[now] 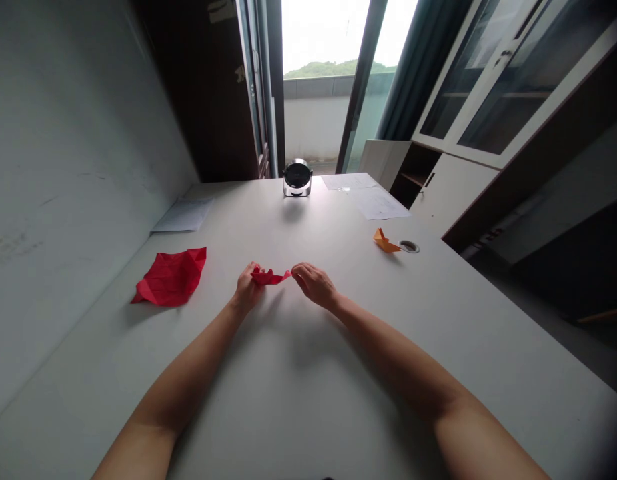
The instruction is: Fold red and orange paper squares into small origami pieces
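Note:
A small piece of folded red paper (272, 278) is stretched between my two hands, just above the white table (288, 373). Its left end lies in the closed fingers of my left hand (248, 283). At its pointed right tip, the fingers of my right hand (313, 281) pinch it. The upper edge of the paper looks jagged; the finer folds are too small to make out. Off to the left, a larger creased red sheet (172, 277) lies on the table with its corners lifted.
An orange folded paper boat (385, 243) sits to the right beside a roll of tape (409, 247). A round black fan-like device (297, 177) stands at the far edge. White papers (383, 203) lie at the back right, another sheet (184, 215) by the left wall.

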Action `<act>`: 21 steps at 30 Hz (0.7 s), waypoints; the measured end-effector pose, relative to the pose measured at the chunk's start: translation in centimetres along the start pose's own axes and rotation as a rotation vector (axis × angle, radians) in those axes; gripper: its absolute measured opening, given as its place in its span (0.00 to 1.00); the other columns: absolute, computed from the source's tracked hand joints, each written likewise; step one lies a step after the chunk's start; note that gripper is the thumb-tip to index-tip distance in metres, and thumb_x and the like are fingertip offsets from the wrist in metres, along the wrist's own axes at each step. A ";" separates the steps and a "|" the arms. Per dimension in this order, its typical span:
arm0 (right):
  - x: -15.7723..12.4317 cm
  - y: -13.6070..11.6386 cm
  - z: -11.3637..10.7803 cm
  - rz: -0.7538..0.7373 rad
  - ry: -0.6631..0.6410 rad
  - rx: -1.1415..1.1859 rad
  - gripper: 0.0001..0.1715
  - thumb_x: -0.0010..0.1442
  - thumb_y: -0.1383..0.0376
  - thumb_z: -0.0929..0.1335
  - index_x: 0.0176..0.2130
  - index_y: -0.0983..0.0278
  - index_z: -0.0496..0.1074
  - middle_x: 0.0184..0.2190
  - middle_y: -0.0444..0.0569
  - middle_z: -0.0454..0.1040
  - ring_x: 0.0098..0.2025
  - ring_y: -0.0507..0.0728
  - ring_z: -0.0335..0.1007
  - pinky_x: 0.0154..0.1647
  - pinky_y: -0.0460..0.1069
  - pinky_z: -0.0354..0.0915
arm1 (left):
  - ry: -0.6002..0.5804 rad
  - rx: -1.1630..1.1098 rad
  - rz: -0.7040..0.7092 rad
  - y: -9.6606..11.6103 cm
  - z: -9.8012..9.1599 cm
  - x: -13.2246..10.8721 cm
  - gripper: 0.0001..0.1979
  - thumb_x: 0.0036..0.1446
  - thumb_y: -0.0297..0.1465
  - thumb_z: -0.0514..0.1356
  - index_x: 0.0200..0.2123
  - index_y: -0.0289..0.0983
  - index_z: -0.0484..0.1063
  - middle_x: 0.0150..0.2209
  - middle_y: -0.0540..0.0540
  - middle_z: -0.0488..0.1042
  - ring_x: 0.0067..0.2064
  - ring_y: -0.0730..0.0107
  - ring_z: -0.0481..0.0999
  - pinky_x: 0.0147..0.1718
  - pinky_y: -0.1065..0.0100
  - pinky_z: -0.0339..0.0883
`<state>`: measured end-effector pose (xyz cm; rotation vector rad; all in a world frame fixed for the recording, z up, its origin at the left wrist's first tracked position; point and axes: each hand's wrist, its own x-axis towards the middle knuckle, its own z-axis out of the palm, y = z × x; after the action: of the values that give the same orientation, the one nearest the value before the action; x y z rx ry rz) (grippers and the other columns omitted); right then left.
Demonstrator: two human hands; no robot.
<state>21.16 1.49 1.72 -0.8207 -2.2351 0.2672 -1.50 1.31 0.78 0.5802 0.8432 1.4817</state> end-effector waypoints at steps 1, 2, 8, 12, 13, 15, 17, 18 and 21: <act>0.0 0.1 0.0 0.010 0.007 -0.001 0.11 0.73 0.63 0.59 0.45 0.60 0.68 0.43 0.54 0.75 0.43 0.58 0.71 0.45 0.52 0.67 | 0.002 0.002 -0.003 0.1 0.0 0.0 0.15 0.65 0.34 0.58 0.26 0.38 0.60 0.24 0.54 0.63 0.24 0.76 0.66 0.35 0.66 0.70; 0.0 0.1 0.0 0.017 0.013 -0.002 0.10 0.73 0.63 0.59 0.45 0.60 0.68 0.43 0.54 0.75 0.44 0.58 0.71 0.45 0.52 0.67 | 0.005 0.000 -0.009 0.3 0.0 -0.1 0.15 0.65 0.34 0.59 0.26 0.38 0.60 0.23 0.54 0.63 0.24 0.76 0.65 0.35 0.66 0.70; 0.2 0.0 -0.2 -0.022 -0.006 -0.035 0.11 0.73 0.64 0.59 0.44 0.61 0.68 0.49 0.56 0.74 0.49 0.59 0.70 0.45 0.53 0.68 | 0.165 -0.059 0.024 1.1 -0.8 0.7 0.13 0.65 0.36 0.59 0.29 0.37 0.62 0.24 0.54 0.65 0.24 0.77 0.67 0.33 0.69 0.68; 0.4 -1.1 -0.4 -0.102 -0.071 -0.045 0.11 0.72 0.64 0.59 0.44 0.60 0.70 0.53 0.56 0.74 0.53 0.60 0.68 0.47 0.54 0.68 | 0.232 -0.053 0.077 1.3 -1.5 1.0 0.15 0.65 0.39 0.59 0.30 0.38 0.62 0.24 0.54 0.66 0.23 0.77 0.67 0.31 0.69 0.67; 0.4 -1.5 -0.4 -0.116 -0.087 -0.036 0.11 0.72 0.64 0.59 0.44 0.60 0.70 0.53 0.56 0.74 0.53 0.60 0.69 0.48 0.54 0.68 | 0.227 -0.060 0.083 1.4 -1.6 1.0 0.15 0.65 0.40 0.59 0.30 0.39 0.61 0.23 0.55 0.66 0.22 0.76 0.66 0.30 0.69 0.67; 0.3 -2.6 -0.3 -0.131 -0.135 0.012 0.11 0.71 0.65 0.60 0.45 0.60 0.71 0.52 0.55 0.75 0.52 0.59 0.70 0.47 0.54 0.68 | 0.194 -0.078 0.078 1.4 -1.5 0.7 0.16 0.66 0.41 0.57 0.29 0.39 0.61 0.22 0.55 0.64 0.20 0.76 0.63 0.27 0.69 0.65; 0.1 -3.8 0.0 -0.132 -0.210 0.121 0.10 0.70 0.64 0.62 0.44 0.59 0.72 0.47 0.53 0.77 0.47 0.58 0.73 0.46 0.52 0.69 | 0.149 -0.088 0.061 1.5 -1.0 0.4 0.18 0.66 0.43 0.56 0.28 0.39 0.59 0.21 0.56 0.61 0.19 0.77 0.60 0.25 0.70 0.63; 0.0 -4.4 0.3 -0.109 -0.241 0.196 0.10 0.69 0.64 0.63 0.42 0.59 0.73 0.43 0.51 0.79 0.43 0.56 0.74 0.45 0.51 0.69 | 0.122 -0.088 0.054 1.6 -0.7 0.1 0.19 0.66 0.44 0.56 0.28 0.39 0.59 0.21 0.56 0.59 0.18 0.77 0.59 0.24 0.70 0.62; -0.1 -5.4 1.0 0.023 -0.282 0.426 0.11 0.70 0.64 0.61 0.43 0.60 0.73 0.37 0.46 0.80 0.35 0.52 0.75 0.40 0.47 0.69 | 0.011 -0.064 0.041 1.8 0.5 -0.8 0.20 0.65 0.46 0.57 0.27 0.39 0.58 0.20 0.56 0.56 0.18 0.78 0.56 0.22 0.71 0.59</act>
<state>17.94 -2.77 3.19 -0.6042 -2.3012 0.8833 -2.15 0.68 2.58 0.5451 0.7940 1.5448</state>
